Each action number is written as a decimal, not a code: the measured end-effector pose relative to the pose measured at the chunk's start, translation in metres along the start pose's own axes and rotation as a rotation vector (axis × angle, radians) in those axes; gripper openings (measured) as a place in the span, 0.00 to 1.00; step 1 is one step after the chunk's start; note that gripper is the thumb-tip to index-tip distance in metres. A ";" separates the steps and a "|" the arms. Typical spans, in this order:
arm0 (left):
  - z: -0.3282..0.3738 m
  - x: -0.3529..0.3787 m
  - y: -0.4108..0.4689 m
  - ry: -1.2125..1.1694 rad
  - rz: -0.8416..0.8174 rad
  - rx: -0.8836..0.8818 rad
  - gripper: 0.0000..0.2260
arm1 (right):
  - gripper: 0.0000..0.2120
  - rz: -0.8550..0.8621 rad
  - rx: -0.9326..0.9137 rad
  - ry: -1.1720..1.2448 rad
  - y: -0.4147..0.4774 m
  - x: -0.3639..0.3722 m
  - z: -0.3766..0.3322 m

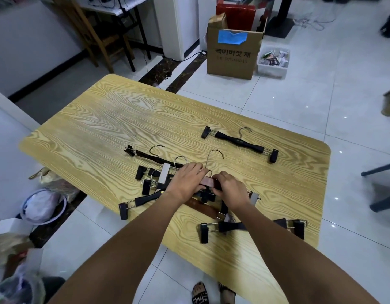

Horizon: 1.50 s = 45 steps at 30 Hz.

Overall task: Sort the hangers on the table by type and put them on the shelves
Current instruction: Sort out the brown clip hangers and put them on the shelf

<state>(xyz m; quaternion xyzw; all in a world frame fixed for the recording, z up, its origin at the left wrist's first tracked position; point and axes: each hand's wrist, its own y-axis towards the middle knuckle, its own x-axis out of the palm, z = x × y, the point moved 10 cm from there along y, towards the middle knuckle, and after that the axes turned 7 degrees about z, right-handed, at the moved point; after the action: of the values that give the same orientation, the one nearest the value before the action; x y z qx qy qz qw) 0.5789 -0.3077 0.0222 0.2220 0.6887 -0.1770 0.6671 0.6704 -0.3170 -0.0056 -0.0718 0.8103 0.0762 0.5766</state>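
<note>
Several clip hangers lie in a tangled pile [154, 181] near the front of the wooden table [115, 119]. Both hands reach into that pile. My left hand [185, 179] and my right hand [230, 190] grip a brown wooden clip hanger [208, 181] from either side, its metal hook [213, 155] pointing away from me. A black clip hanger [239, 142] lies alone at the far right of the table. Another black one [233, 227] lies at the front right, partly under my right forearm. A dark brown hanger [202, 207] lies between my arms.
A cardboard box [232, 53] and a white bin [273, 61] stand on the tiled floor beyond the table. A wooden chair [97, 38] is at the back left. Bags and a basin [42, 205] crowd the floor at the left. Chair legs [380, 189] show at the right.
</note>
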 end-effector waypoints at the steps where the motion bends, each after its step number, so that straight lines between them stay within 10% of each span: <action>1: 0.000 0.005 0.003 0.021 -0.030 -0.007 0.24 | 0.17 0.001 -0.010 0.009 0.000 -0.002 0.000; 17: -0.018 0.024 0.006 -0.109 -0.111 -0.203 0.17 | 0.17 0.243 0.228 -0.101 -0.028 -0.051 0.071; 27: -0.042 0.022 0.004 -0.153 -0.044 -0.401 0.15 | 0.19 0.009 0.456 -0.064 -0.053 -0.010 0.102; 45: -0.043 0.031 0.005 -0.153 -0.025 -0.449 0.14 | 0.11 -0.085 0.322 -0.205 -0.026 0.003 0.097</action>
<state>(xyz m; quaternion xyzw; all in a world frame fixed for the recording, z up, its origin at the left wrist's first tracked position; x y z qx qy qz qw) 0.5453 -0.2785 -0.0064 0.0455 0.6609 -0.0441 0.7478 0.7642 -0.3227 -0.0408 -0.0048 0.7453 -0.0719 0.6628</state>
